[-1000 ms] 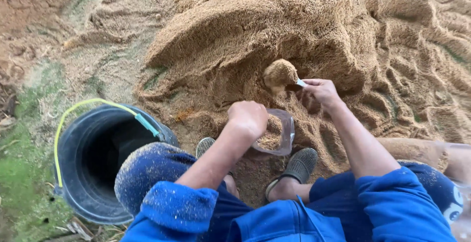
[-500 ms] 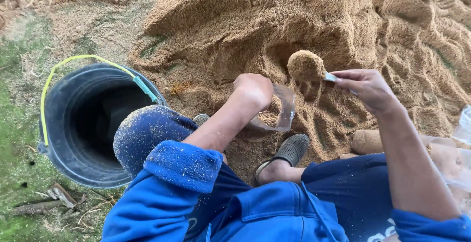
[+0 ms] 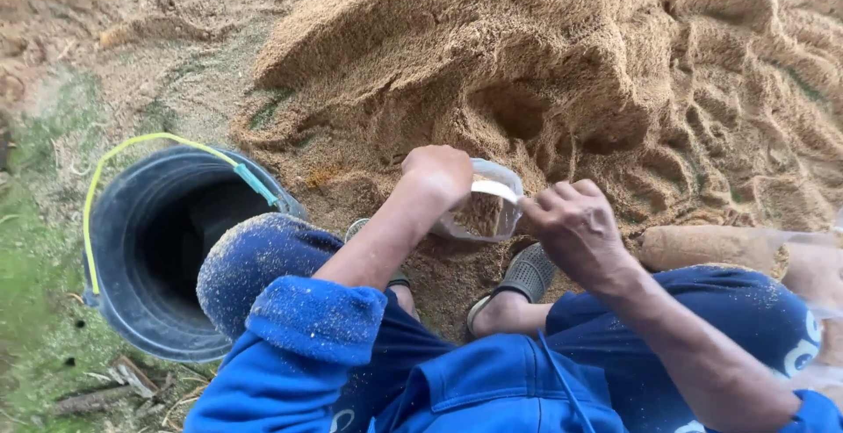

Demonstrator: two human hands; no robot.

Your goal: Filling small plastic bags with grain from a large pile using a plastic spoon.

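1. Head view: sandy ground with a big sand heap [image 3: 562, 73] filled the background; a dark bucket [image 3: 158, 257] stood at the person's left.
2. Left hand [image 3: 436, 174] was clamped on the clear bag [image 3: 481, 213], just ahead of the knees.
3. Right hand [image 3: 575, 227], closed on a pale scoop [image 3: 494, 189], tipped it into the bag's mouth from the right.

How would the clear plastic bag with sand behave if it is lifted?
The clear plastic bag probably sags and feels floppy, since its thin film wrinkles where the left hand grips it. Its sand filling likely makes it heavy for its size. Tilted, the open mouth could spill.
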